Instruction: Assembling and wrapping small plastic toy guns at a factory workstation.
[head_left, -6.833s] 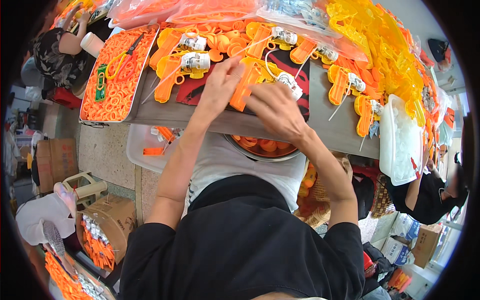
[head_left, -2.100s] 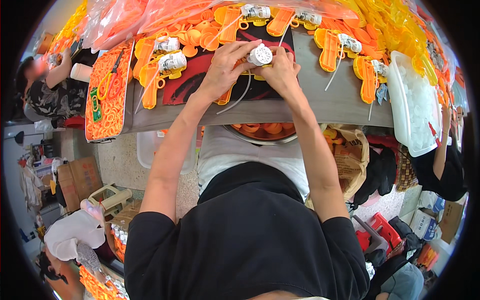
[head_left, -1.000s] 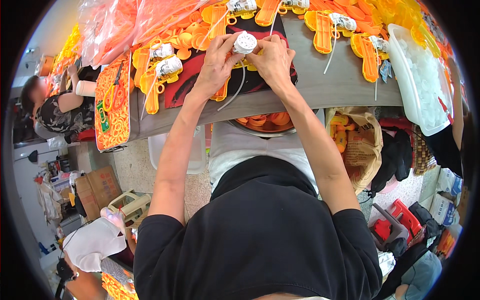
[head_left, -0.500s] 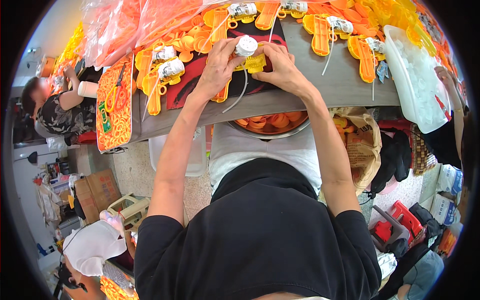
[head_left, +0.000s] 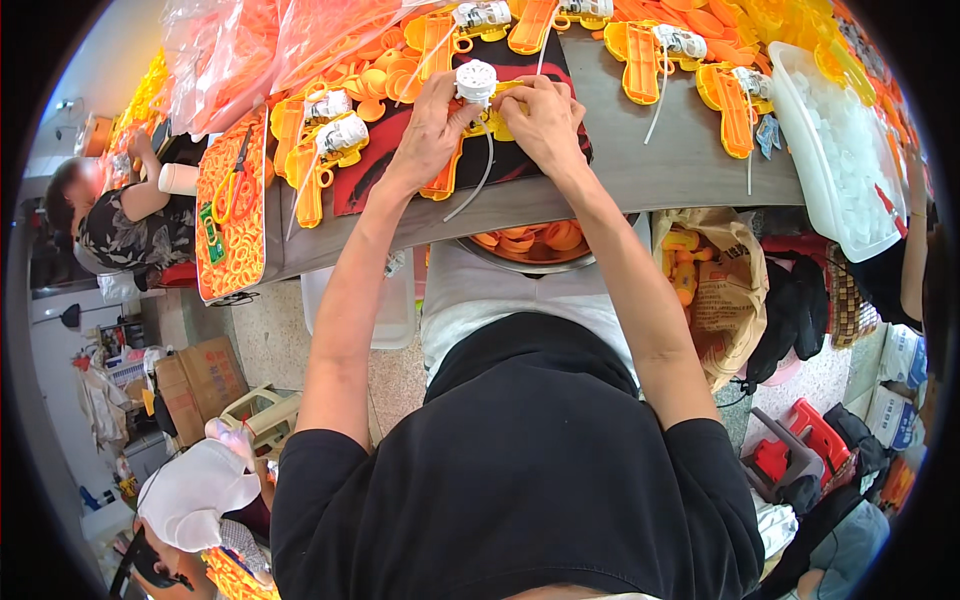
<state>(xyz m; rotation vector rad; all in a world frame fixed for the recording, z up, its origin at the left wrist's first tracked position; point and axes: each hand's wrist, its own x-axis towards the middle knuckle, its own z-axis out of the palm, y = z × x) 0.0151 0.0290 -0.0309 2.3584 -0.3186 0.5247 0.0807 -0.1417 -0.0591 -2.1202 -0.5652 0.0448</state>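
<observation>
- nearest the cam: black shirt, both forearms running up to the grey table (head_left: pixel 660 175). a metal bowl (head_left: pixel 530 250) of orange bits sits in the lap, half under the table edge.
- left hand (head_left: pixel 432 128): fingers curled together, thumb + tips pinched on the left side of the white round motor unit (head_left: pixel 476 82), palm over an orange plastic piece (head_left: pixel 443 175) that pokes out below it.
- right hand (head_left: pixel 538 118): fingers bunched and clamped on the yellow plastic part (head_left: pixel 497 122) right under/next to the white unit. can't tell which fingertip presses what, knuckles block it.
- so the thing in hand sits between both hands, over the dark red-black mat (head_left: pixel 520 160), mid table, just off the front edge.
- handling, imo: small moulded plastic, prob v light and stiff, smooth so a bit slippery. I'd guess the thin bits snap if twisted.
- the white wire (head_left: pixel 478 185) hanging off it is floppy, loops down over the mat. wouldn't pull by that, joint looks like the weak spot.
- best hold looks like the ribbed rim of the white round bit w/ one hand, flat yellow body w/ the other, pretty much as it's held now.
- further out: finished orange-yellow toy pieces (head_left: pixel 322 140) left, more (head_left: pixel 650 55) right, each w/ a white unit on top.
- far right a white bin (head_left: pixel 840 150) of pale parts; far left an orange tray (head_left: pixel 232 215) w/ scissors.
- another person (head_left: pixel 120 215) sits at the far left end.
</observation>
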